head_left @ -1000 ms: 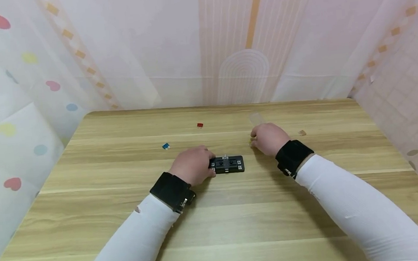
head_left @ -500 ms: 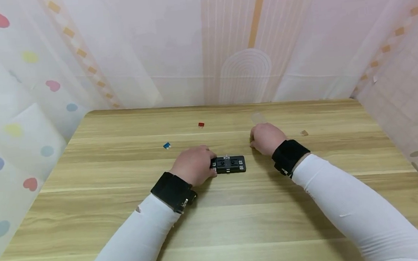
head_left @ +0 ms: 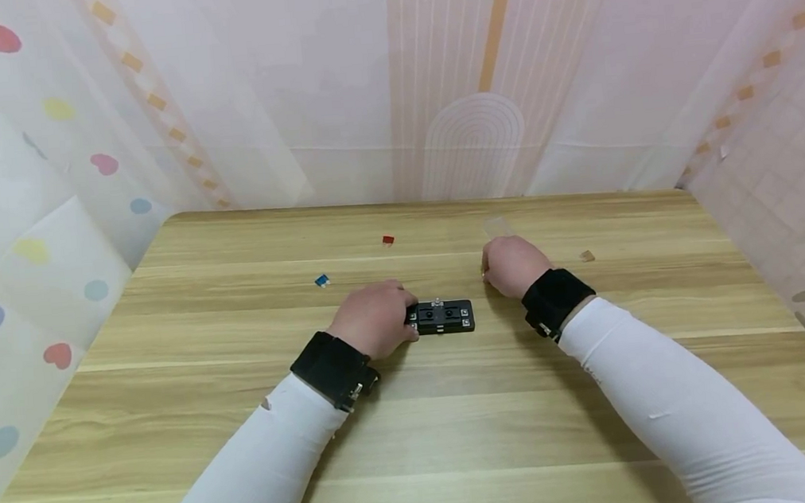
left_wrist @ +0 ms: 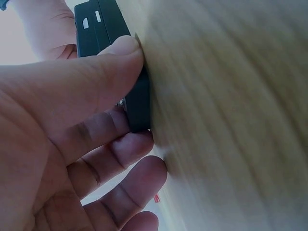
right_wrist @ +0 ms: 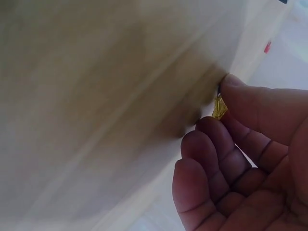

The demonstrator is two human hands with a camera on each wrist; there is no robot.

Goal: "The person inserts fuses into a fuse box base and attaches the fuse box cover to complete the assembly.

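At the far left of the wooden counter (head_left: pixel 207 396) lies a small blue piece (head_left: pixel 320 280), well apart from the hands. Next comes the left hand (head_left: pixel 372 318), resting on the counter and holding the left end of a black block (head_left: pixel 444 316). From the left wrist view, its thumb lies along one side of the block (left_wrist: pixel 113 57) and its curled fingers (left_wrist: pixel 130 149) press the other side, so the hand is gripping it. The block lies flat on the counter near the middle, between the two hands.

Farther back, a small red piece (head_left: pixel 388 240) sits alone on the wood.

To the right of the block is the right hand (head_left: pixel 513 264), knuckles up, down on the counter. The right wrist view shows its fingers (right_wrist: pixel 211 144) curled, with thumb and forefinger pinching a small yellow piece (right_wrist: pixel 220 107) just at the counter's surface.

Just behind that hand lies a clear piece (head_left: pixel 495 227), faint against the wood. Farthest right is a small tan piece (head_left: pixel 586 256), near the right wrist's black band (head_left: pixel 556 299).
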